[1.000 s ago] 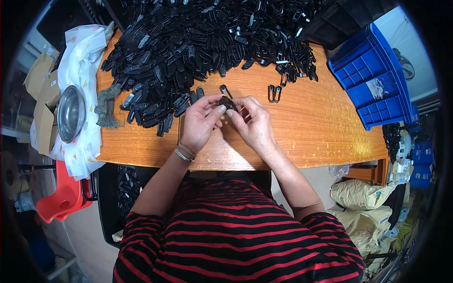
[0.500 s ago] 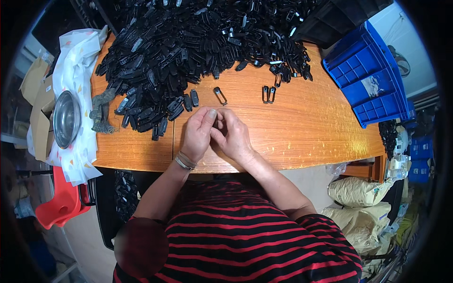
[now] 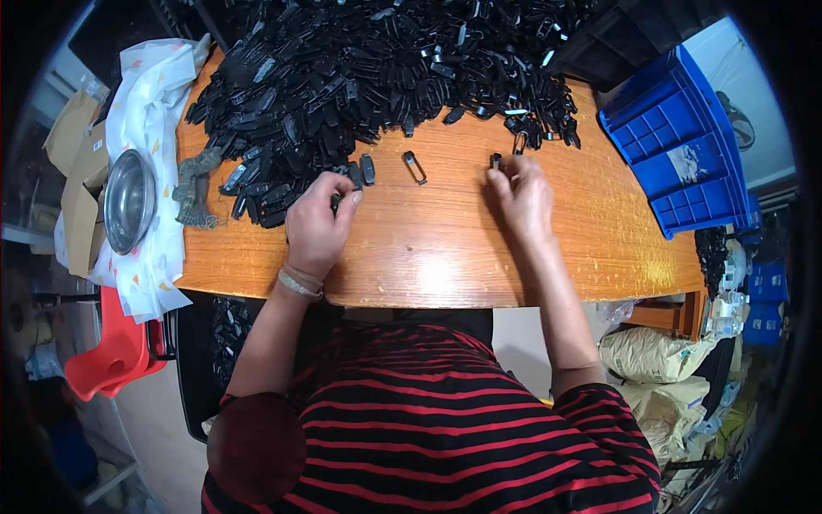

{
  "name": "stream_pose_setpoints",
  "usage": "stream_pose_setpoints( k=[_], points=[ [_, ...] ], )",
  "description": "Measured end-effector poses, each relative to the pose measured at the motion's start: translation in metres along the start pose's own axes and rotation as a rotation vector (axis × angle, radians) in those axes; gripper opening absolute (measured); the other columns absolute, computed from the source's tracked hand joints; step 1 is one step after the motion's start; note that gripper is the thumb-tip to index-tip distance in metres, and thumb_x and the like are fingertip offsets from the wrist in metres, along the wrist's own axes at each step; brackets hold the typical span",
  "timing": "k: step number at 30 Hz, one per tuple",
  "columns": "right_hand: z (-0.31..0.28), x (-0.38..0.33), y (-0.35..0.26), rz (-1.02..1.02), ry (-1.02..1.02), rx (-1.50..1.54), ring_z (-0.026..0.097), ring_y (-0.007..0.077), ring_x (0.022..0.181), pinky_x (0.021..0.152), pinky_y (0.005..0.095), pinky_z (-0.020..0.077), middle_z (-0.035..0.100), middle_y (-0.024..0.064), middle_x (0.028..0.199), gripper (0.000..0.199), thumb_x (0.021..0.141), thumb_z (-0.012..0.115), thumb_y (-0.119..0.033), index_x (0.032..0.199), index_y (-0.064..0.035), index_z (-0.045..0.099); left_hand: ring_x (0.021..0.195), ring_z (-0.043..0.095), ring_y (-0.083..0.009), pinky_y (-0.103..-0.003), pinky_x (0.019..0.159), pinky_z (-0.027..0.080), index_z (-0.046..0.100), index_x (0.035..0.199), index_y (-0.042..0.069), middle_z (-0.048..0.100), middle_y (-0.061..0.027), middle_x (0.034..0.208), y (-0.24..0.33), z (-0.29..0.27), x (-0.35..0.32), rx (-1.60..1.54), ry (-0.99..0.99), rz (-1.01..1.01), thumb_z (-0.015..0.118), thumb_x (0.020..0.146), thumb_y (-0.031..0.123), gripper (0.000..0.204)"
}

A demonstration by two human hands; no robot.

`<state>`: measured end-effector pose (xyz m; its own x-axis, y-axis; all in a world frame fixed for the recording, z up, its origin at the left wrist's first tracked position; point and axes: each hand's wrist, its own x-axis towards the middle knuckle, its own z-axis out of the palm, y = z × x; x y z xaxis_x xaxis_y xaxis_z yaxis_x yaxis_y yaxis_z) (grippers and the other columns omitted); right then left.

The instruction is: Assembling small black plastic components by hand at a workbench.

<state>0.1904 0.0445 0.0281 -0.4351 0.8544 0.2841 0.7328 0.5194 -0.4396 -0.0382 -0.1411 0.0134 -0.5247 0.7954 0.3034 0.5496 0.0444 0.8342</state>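
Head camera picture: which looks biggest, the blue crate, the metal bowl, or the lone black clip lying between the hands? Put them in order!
Largest to smallest as they look:
1. Blue crate
2. Metal bowl
3. Lone black clip
The crate and bowl sit near the curved rim, so their true sizes are unsure.

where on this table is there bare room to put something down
Bare wood lies between the left hand and right hand, down to the near edge of the table, broken only by one loose black clip. More lies right of the right hand, toward the blue crate. The far half is crowded by the pile of black clips.
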Motion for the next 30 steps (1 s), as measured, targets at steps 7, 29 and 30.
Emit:
stream_pose_setpoints(
  k=[7,29,30],
  points=[
    [0.019,0.017,-0.006,-0.07,-0.105,-0.211,0.065,0.0347,0.079,0.066,0.0426,0.0523,0.063,0.0164,0.092,0.03,0.082,0.072,-0.024,0.1,-0.0023,0.064,0.074,0.063,-0.0316,-0.04,0.063,0.051,0.062,0.098,0.008,0.056,-0.0112,0.088,0.005,0.012,0.008,0.579,-0.012,0.145,0.069,0.08,0.015,0.021],
    [0.036,0.005,-0.047,-0.363,-0.241,-0.083,0.063,0.037,0.078,0.066,0.0451,0.0521,0.059,0.0166,0.096,0.019,0.081,0.069,-0.011,0.096,-0.0019,0.062,0.076,0.063,-0.0302,-0.039,0.065,0.051,0.061,0.098,0.007,0.056,-0.0088,0.096,0.006,0.009,0.023,0.665,-0.176,0.24,0.066,0.079,0.005,0.019],
    [0.035,0.005,-0.049,-0.373,-0.262,-0.072,0.063,0.0373,0.078,0.067,0.0453,0.0522,0.058,0.0169,0.096,0.02,0.08,0.069,-0.011,0.096,-0.0017,0.061,0.076,0.063,-0.0303,-0.039,0.065,0.051,0.06,0.097,0.007,0.056,-0.009,0.097,0.005,0.01,0.024,0.704,-0.198,0.229,0.067,0.079,0.005,0.019]
  ],
)
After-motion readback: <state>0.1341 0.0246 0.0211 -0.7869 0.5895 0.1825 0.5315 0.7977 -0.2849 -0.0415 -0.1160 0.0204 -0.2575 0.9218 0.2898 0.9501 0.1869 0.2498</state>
